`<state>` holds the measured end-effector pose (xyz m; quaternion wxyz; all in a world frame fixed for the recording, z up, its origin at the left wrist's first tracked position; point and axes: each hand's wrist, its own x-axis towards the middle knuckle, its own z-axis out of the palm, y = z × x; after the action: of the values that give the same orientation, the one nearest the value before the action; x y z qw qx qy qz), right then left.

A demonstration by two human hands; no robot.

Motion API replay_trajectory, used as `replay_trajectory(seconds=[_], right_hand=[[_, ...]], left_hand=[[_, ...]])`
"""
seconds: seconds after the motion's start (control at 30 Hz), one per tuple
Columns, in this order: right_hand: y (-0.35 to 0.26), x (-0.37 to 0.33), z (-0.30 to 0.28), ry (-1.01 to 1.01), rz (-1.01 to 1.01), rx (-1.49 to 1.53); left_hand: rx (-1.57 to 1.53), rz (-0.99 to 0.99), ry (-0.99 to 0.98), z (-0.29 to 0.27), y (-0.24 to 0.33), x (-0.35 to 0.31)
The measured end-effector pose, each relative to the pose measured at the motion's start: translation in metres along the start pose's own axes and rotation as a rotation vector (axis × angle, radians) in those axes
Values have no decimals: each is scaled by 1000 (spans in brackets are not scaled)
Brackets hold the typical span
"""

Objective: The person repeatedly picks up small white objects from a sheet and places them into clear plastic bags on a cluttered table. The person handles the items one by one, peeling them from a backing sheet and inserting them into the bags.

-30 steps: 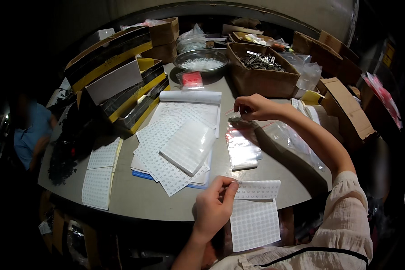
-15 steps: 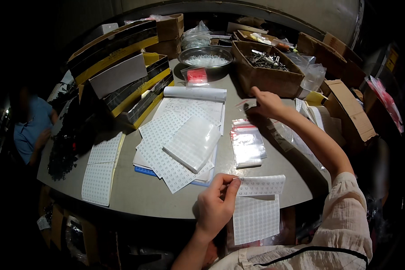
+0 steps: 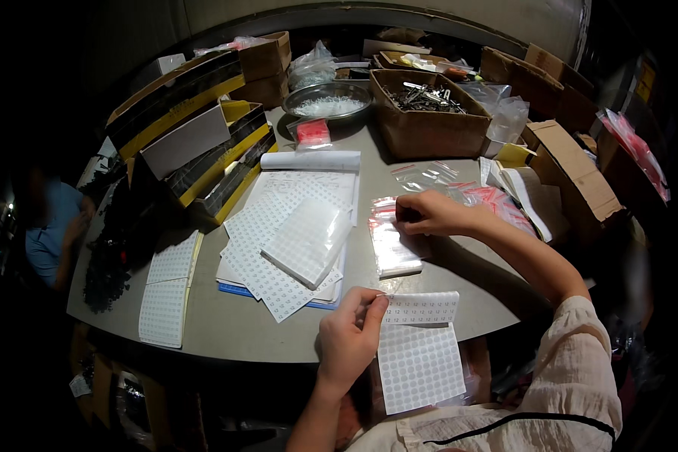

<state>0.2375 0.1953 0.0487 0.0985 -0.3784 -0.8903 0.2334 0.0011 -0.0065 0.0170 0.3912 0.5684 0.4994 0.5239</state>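
Observation:
My left hand (image 3: 350, 331) pinches a sheet of small round stickers (image 3: 420, 365) at its upper left corner. The sheet's top part is folded over, showing printed rows, and it hangs at the table's near edge. My right hand (image 3: 437, 214) is over a stack of small clear zip bags (image 3: 396, 252) with red-edged tops. Its fingers are drawn together at the upper part of the stack; whether a bag is between them is hidden. Beyond that hand lie loose zip bags (image 3: 428, 175), and more red-edged bags (image 3: 497, 202) are spread to its right.
Sticker sheets (image 3: 279, 282) and a packed clear bag (image 3: 309, 241) lie on a clipboard pad. Further back stand a metal bowl (image 3: 328, 102) of clear pieces and a carton (image 3: 429, 124) of metal parts. Black-yellow boxes (image 3: 226, 169) stand left; a person (image 3: 49, 226) is at far left.
My right hand has come back toward me from beside the carton to the zip bag stack. Loose bags now show where it was. My left hand still holds the sticker sheet; the view has shifted slightly.

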Motion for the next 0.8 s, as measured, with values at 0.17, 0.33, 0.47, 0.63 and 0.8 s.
replay_trajectory(seconds=[0.17, 0.33, 0.47, 0.63, 0.8], right_hand=[[7, -17, 7, 93, 166, 0], [12, -54, 0, 73, 368, -157], [4, -90, -15, 35, 511, -180], [16, -124, -17, 100, 548, -158], [10, -142, 2, 133, 437, -469]], left_hand=[[115, -54, 17, -4, -5, -2], [126, -46, 34, 0, -3, -2], [48, 3, 41, 4, -5, -2], [-71, -38, -65, 1, -12, 3], [-216, -77, -72, 1, -14, 3]])
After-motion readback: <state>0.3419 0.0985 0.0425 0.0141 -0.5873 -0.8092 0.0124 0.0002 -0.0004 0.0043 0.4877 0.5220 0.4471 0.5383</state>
